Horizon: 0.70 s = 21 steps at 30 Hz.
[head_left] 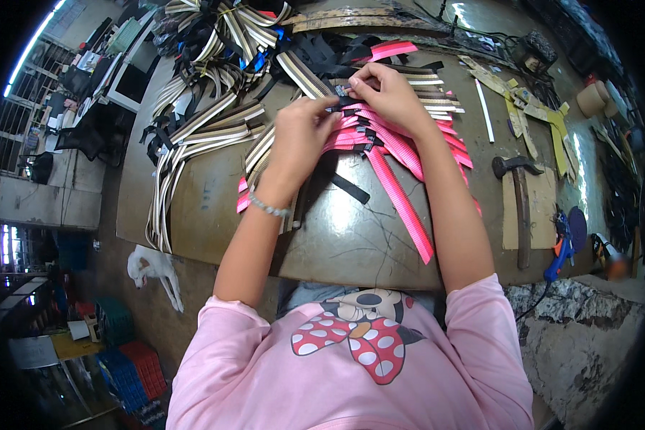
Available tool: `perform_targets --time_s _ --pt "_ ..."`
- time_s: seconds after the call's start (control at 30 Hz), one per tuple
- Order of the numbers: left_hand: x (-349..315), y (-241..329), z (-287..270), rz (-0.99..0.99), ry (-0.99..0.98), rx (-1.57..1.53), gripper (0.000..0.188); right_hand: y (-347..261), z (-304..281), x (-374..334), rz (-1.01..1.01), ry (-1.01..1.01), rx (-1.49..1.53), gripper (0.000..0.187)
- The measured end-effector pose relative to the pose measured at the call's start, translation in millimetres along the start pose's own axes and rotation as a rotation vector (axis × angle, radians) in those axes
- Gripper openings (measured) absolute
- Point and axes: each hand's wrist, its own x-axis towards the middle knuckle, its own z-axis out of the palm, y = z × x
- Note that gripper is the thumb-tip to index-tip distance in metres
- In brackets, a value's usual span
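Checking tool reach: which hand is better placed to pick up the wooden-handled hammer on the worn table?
Probably right. The right hand is on the hammer side; the left hand would cross the pink webbing straps.

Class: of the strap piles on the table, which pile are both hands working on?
The pink straps; left hand and right hand rest on them, unlike the striped beige straps.
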Motion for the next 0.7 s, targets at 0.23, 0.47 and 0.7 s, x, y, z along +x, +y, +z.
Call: perform_targets --time_s 0.23,0.47,0.7 --pt "-5 -12 24 0.053 -0.017 0.111 0.016 1 -2 -1 0.028 0.028 0.214 0.02" --pt "-48 -12 -33 -0.479 0.219 -0.385 0.025 7 -3 2 -0.003 0.017 0.222 0.021" --pt "-74 -13 -21 -0.592 0.351 -0.791 0.022 -10 5 0 0.053 0.087 0.223 0.023"
